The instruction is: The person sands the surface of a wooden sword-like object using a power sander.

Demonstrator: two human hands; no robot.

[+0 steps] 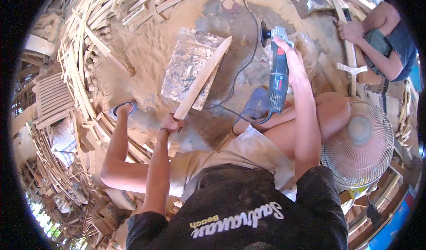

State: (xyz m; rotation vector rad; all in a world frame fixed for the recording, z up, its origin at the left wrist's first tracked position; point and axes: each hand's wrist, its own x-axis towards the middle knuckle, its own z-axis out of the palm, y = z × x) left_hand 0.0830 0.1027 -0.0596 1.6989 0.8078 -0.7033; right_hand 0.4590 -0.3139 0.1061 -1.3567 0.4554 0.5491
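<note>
At eleven o'clock from the seated person (235, 197), the left hand (173, 123) is closed round the near end of a pale wooden piece (203, 81), which lies over a stained board (182, 66), tip toward one o'clock. At one o'clock the right hand (293, 63) clasps an angle grinder (278, 75), its disc (265, 33) apart from the wooden piece. The long tapered outline looks largely formed; what surface work remains I cannot tell.

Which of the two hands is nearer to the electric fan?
The right hand. It holds the angle grinder, ahead and to the left of the electric fan; the left hand grips the tapered wooden piece, farther to the fan's left.
</note>
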